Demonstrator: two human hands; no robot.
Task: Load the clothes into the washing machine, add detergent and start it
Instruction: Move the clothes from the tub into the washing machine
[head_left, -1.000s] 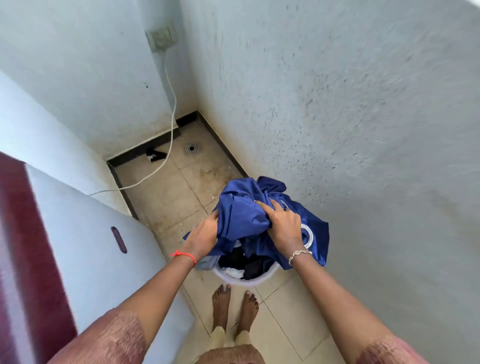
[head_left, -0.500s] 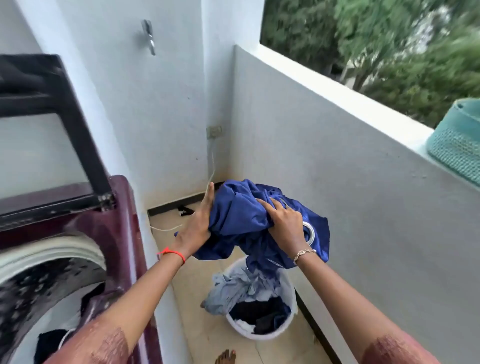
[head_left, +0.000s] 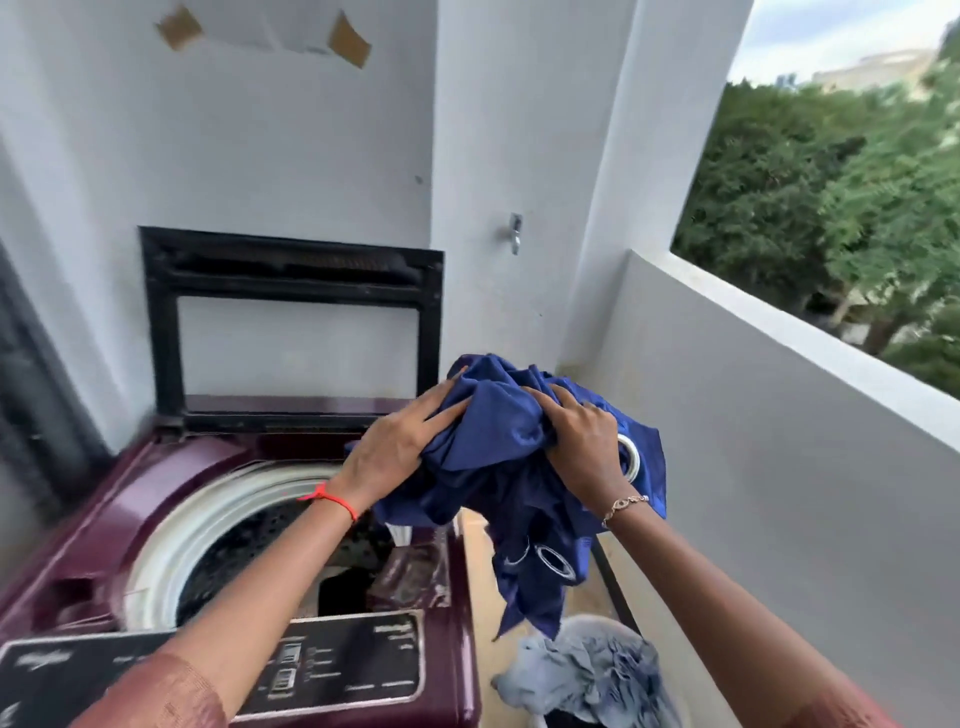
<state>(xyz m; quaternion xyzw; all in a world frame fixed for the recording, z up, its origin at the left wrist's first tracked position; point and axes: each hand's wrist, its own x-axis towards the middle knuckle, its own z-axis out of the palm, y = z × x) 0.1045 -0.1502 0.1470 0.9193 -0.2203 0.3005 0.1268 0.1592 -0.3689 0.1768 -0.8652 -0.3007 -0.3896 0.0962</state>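
A bunched blue curtain with metal eyelets (head_left: 498, 467) hangs between both hands, above the right edge of the maroon top-load washing machine (head_left: 171, 478). My left hand (head_left: 400, 441) grips its left side, and my right hand (head_left: 582, 441) grips its right side by an eyelet. The machine's lid (head_left: 291, 322) stands upright and open. Below my left forearm lies the white-rimmed drum (head_left: 234, 530), dark inside. The black control panel (head_left: 353, 660) runs along the machine's near edge.
A white laundry basket (head_left: 587, 675) with pale blue and dark clothes stands on the tiled floor right of the machine. The grey balcony parapet (head_left: 779, 441) runs close along the right. A white wall with a hook (head_left: 514, 234) is behind.
Both hands lifted the blue curtain up out of the basket and carried it left toward the machine's opening. The view swung from the floor up to the washer.
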